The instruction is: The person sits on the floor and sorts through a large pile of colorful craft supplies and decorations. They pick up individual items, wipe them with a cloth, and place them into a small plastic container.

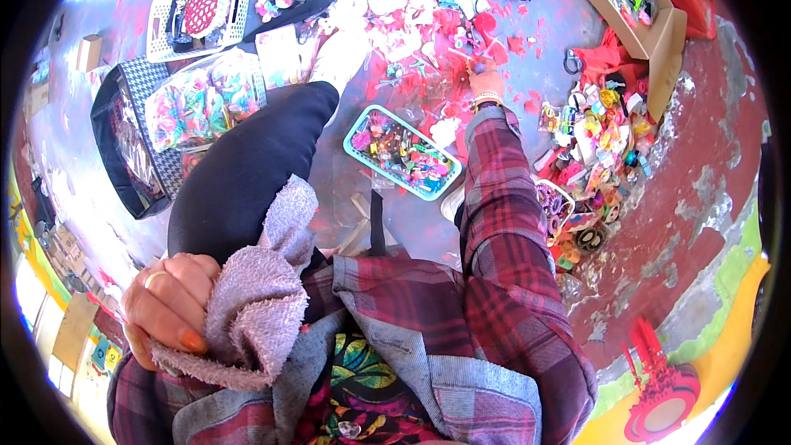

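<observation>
My left hand (171,303) is closed round a fuzzy grey-lilac towel (255,313), bunched over my lap beside my black-trousered leg (247,165). My right hand (487,82), a bracelet at its wrist, reaches far forward to the edge of a spread of small colourful trinkets (412,33). Its fingers look drawn together over something small and dark that I cannot make out. Between my legs stands a turquoise-rimmed tray (359,125) filled with small mixed bits, left of my right forearm.
At the left are a white plastic basket (156,45) and a black-and-white patterned fabric box (136,74) with a clear bag of colourful items (206,99). Right of my arm lies a heap of accessories (601,140) below a cardboard box (659,45). A pink-framed mirror (634,424) stands lower right.
</observation>
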A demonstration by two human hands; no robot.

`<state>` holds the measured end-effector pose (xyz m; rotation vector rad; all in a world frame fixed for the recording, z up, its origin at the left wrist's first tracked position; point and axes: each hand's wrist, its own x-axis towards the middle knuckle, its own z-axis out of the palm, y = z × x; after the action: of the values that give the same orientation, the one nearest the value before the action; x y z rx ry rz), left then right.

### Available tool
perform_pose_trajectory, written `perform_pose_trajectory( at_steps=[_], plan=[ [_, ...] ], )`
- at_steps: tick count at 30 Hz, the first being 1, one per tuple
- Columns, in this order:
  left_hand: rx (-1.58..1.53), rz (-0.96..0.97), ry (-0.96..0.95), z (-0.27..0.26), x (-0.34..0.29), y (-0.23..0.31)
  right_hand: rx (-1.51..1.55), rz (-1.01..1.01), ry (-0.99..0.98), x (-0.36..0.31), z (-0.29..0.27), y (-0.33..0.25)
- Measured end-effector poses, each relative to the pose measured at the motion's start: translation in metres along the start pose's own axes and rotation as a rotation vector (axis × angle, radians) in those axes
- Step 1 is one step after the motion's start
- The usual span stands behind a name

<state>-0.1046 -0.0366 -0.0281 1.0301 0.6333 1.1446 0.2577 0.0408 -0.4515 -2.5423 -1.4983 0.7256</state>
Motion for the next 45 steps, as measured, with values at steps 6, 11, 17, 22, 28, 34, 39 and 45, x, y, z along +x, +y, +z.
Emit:
perform_pose_trajectory(
  at_steps=[6,11,17,22,28,34,39,45],
  plan=[
    [0.055,-0.017,0.091,0.005,0.000,0.000,0.206,0.287,0.243,-0.031,-0.009,0.018],
    [0.048,0.006,0.126,0.009,0.002,-0.003,0.221,0.217,0.244,-0.041,0.002,0.035],
    [0.042,0.006,0.193,0.019,0.004,-0.005,0.198,0.108,0.123,-0.023,0.006,-0.003],
    [0.068,-0.034,0.104,0.011,0.004,-0.001,0.114,0.089,0.076,-0.012,0.012,-0.019],
    [0.050,-0.052,0.077,0.008,0.004,-0.001,0.642,0.116,-0.185,-0.006,0.013,0.018],
    [0.068,-0.005,0.148,0.017,0.004,-0.004,1.133,0.354,-0.135,-0.031,0.009,0.041],
    [0.055,0.021,0.153,0.017,0.008,-0.010,0.438,0.042,0.051,-0.053,0.039,0.064],
    [0.074,-0.019,0.063,0.011,0.008,-0.005,0.312,0.205,-0.071,-0.080,-0.001,-0.016]
  ],
)
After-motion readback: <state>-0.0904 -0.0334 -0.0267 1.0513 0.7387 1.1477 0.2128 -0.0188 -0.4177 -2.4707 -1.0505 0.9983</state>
